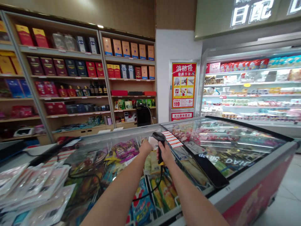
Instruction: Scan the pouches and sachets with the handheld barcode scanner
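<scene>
Your right hand [166, 153] is closed around the handle of a black barcode scanner [160, 145], just beside your left hand [145, 148]. You cannot tell whether the left holds anything. Both are over the glass lid [225, 138] of a chest freezer [252, 172], with the scanner's cord [158, 187] drooping down across it. Open room lies ahead, toward the shelves [129, 60].

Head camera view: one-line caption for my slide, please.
Right hand grips a corded barcode scanner over a glass-topped chest freezer, left hand beside it.
</scene>
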The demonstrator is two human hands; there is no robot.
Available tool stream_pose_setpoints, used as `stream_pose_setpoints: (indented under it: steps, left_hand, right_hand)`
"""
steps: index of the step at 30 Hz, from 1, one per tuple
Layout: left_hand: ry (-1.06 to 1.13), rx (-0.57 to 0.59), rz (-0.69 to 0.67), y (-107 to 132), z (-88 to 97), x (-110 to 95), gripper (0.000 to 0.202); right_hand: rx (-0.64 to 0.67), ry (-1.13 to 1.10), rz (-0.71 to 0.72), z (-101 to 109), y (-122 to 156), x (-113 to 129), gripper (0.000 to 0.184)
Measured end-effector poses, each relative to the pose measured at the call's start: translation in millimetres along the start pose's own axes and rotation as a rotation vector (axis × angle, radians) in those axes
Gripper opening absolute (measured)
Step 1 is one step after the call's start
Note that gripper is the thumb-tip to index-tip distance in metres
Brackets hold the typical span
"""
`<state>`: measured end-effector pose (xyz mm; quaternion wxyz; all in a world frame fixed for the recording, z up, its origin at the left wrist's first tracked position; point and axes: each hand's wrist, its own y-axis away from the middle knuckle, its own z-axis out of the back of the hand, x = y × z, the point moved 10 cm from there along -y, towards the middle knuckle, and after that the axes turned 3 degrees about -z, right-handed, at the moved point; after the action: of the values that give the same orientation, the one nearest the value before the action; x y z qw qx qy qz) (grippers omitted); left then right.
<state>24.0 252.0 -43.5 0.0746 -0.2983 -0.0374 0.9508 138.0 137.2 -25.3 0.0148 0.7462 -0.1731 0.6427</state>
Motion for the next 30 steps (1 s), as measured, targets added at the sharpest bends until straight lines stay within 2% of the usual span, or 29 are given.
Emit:
stream_pose_setpoints:
  steps: [3, 5, 9, 12, 16, 19, 26, 30]
  left_hand:
    - [0.086, -0.082, -0.002, 10, 17.6, 9, 0.015]
    - [0.275, -0.166, 0.03, 18, 32.3, 25, 0.01]
    - [0.773, -0.326, 0.074, 33, 54.7, 67, 0.011]
    - [0.949, -0.387, 0.04, 37, 59.9, 90, 0.015]
    - [0.99, -0.326, 0.063, 34, 44.3, 105, 0.014]
    - [0.945, -0.287, 0.078, 32, 37.6, 105, 0.015]
    - [0.841, -0.262, 0.124, 37, 41.5, 101, 0.025]
    - [0.91, -0.279, 0.15, 40, 42.1, 101, 0.028]
  right_hand:
    - [0.009, -0.047, -0.04, -2, 0, -4, 0.03]
    - [0.031, -0.119, -0.082, -5, 0, -8, 0.032]
    - [0.147, -0.249, -0.209, -20, 6, -17, 0.037]
    - [0.256, -0.212, -0.284, -33, 14, -23, 0.039]
    - [0.353, -0.124, -0.32, -42, 21, -29, 0.038]
    - [0.347, -0.077, -0.308, -42, 21, -31, 0.038]
    - [0.302, -0.015, -0.326, -37, 22, -35, 0.036]
    - [0.314, -0.01, -0.322, -38, 23, -34, 0.035]
